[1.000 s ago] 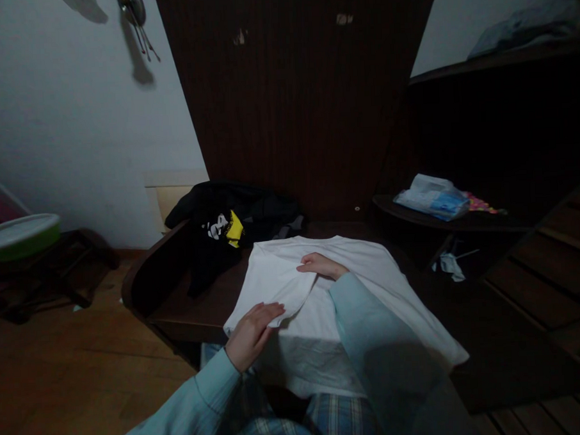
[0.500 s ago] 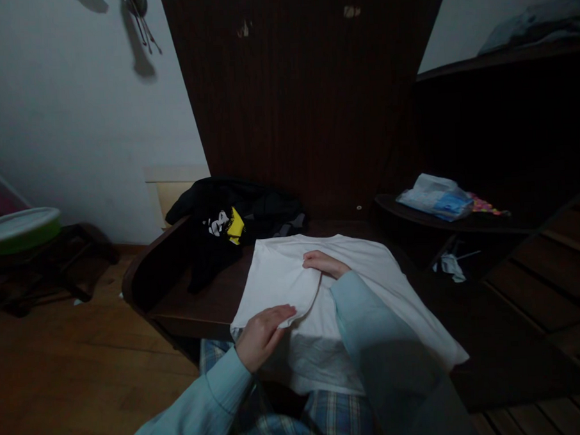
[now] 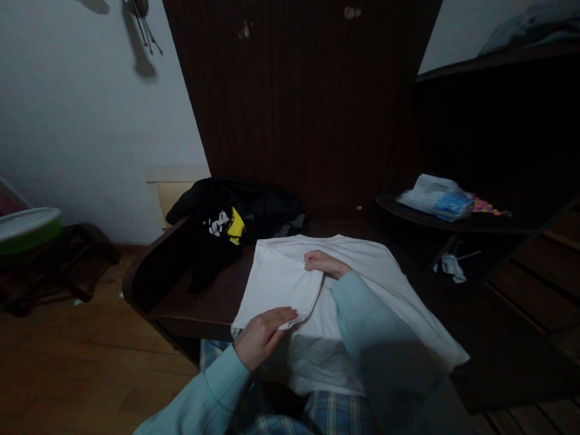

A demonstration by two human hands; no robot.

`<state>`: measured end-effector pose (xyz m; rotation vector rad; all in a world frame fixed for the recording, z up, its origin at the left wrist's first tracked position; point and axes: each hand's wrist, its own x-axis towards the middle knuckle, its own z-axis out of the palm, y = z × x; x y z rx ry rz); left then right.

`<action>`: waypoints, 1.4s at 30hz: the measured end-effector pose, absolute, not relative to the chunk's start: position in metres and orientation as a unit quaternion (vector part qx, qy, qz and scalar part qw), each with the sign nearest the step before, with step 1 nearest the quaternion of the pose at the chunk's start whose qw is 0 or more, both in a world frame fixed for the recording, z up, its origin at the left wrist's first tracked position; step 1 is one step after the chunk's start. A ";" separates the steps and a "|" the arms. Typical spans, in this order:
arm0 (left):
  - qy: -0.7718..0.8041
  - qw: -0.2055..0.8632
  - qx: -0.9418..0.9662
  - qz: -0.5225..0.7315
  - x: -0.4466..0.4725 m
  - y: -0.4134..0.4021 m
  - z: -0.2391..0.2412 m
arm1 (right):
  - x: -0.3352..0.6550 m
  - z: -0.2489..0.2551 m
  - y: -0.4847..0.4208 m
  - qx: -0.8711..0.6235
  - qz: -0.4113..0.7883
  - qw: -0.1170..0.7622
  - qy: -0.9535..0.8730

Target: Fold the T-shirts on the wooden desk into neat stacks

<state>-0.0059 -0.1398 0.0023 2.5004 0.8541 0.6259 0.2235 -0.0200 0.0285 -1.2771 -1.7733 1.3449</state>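
"On the dark bench (image 3: pixel 188 317), what lies before the person?"

"A white cloth (image 3: pixel 318 322). It covers part of the bench and hangs over the front edge, by the checked trousers (image 3: pixel 341 415). On its left side a flap (image 3: pixel 285 278) is folded over."

"And the right hand (image 3: pixel 325 263)?"

"Its fingers are curled, clamped on the edge of the flap."

"What about the left hand (image 3: pixel 262 337)?"

"That one is nearer the body, at the flap's lower corner. Its fingers are stretched out, close together, on top of the cloth; I cannot tell whether the thumb pinches it from below."

"Anything else on the bench?"

"Black clothing (image 3: pixel 255 203) with a white and yellow print, bunched near the cloth's far left corner."

"And around it?"

"To the right, a small shelf (image 3: pixel 389 205) bears a white and blue packet (image 3: pixel 436 198), with something pink just beside it. Far left, a green basin (image 3: pixel 29 239) sits on a low stool (image 3: pixel 75 254)."
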 end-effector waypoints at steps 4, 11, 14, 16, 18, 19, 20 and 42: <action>0.305 0.214 0.902 0.216 -0.004 -0.140 0.005 | 0.222 0.027 -0.018 -0.495 0.508 0.287 -0.644; 0.287 0.241 0.910 0.174 -0.010 -0.134 0.027 | 0.221 0.023 -0.015 -0.516 0.513 0.335 -0.598; 0.335 0.213 0.904 0.162 -0.021 -0.116 0.036 | 0.222 0.021 -0.013 -0.518 0.508 0.341 -0.597; 0.365 0.176 0.901 0.153 -0.028 -0.098 0.037 | 0.222 0.021 -0.011 -0.517 0.500 0.349 -0.601; 0.385 0.138 0.900 0.147 -0.032 -0.080 0.032 | 0.222 0.019 -0.009 -0.526 0.487 0.355 -0.600; 0.394 0.120 0.900 0.142 -0.032 -0.071 0.028 | 0.222 0.018 -0.008 -0.539 0.472 0.355 -0.601; 0.404 0.103 0.899 0.133 -0.032 -0.064 0.024 | 0.221 0.017 -0.007 -0.555 0.452 0.354 -0.602; 0.542 0.000 0.830 -0.135 -0.043 -0.038 0.061 | 0.156 0.004 -0.010 -0.623 0.095 0.170 -0.758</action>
